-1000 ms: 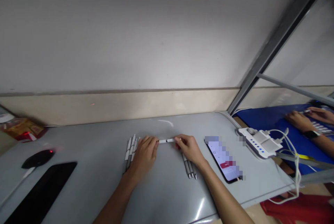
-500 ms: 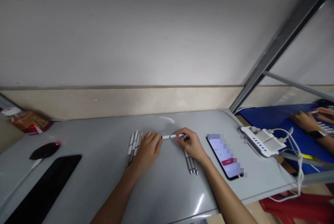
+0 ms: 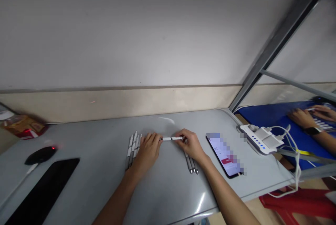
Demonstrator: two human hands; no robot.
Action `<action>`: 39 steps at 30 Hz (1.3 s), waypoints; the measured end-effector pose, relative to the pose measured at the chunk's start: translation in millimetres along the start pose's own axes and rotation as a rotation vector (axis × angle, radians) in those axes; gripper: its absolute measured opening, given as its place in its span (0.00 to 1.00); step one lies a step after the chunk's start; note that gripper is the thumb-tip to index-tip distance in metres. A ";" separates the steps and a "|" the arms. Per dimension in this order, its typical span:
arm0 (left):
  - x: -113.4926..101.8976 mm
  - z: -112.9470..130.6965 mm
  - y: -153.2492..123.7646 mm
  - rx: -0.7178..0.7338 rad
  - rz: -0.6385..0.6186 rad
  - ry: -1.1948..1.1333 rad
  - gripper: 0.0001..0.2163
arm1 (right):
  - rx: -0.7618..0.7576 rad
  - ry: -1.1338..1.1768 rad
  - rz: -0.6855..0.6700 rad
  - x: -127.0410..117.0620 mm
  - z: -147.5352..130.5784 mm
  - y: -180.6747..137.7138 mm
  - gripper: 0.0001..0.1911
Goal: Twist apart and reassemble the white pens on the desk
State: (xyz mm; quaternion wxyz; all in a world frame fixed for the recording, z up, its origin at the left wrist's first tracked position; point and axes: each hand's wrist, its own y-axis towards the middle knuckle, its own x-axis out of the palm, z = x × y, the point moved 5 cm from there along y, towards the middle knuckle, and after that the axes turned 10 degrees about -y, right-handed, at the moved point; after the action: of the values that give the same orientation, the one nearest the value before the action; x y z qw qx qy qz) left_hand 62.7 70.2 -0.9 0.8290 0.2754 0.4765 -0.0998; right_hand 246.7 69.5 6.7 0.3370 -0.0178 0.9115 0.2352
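A white pen point(image 3: 169, 138) with a dark band lies level between my two hands above the grey desk. My left hand point(image 3: 150, 148) is closed round its left end, and the fingers of my right hand point(image 3: 189, 143) pinch its right end. Several white pens with grey grips point(image 3: 133, 144) lie side by side at my left hand, which partly covers them. Under and below my right hand lie a few more pens point(image 3: 192, 165), their silver tips pointing towards me and their upper parts hidden.
On the right are a phone point(image 3: 225, 156) and a power strip point(image 3: 262, 140) with white cables. A black mouse point(image 3: 40, 155), a black pad point(image 3: 46, 190) and a jar point(image 3: 23, 126) stand left. Beyond a metal post, another person's hands point(image 3: 304, 117) work over a blue table point(image 3: 259, 114).
The view has shifted slightly, so the surroundings sit a little further left. More of the pen's right end shows at my right fingertips; both hands still hold it.
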 end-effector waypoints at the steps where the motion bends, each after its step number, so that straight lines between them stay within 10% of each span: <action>1: 0.1 1.1 0.1 0.003 -0.006 0.007 0.10 | -0.010 -0.026 0.005 0.2 0.2 -0.1 0.05; 39: -7.2 -8.6 1.3 -0.044 0.044 -0.012 0.13 | -0.023 -0.328 0.083 -7.9 27.9 -1.4 0.14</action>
State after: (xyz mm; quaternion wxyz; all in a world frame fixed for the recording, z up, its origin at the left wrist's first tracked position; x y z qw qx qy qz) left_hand 53.1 75.3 2.2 0.8396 0.2669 0.4675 -0.0725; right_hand 269.9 79.6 -7.5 0.4710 0.0547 0.8414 0.2592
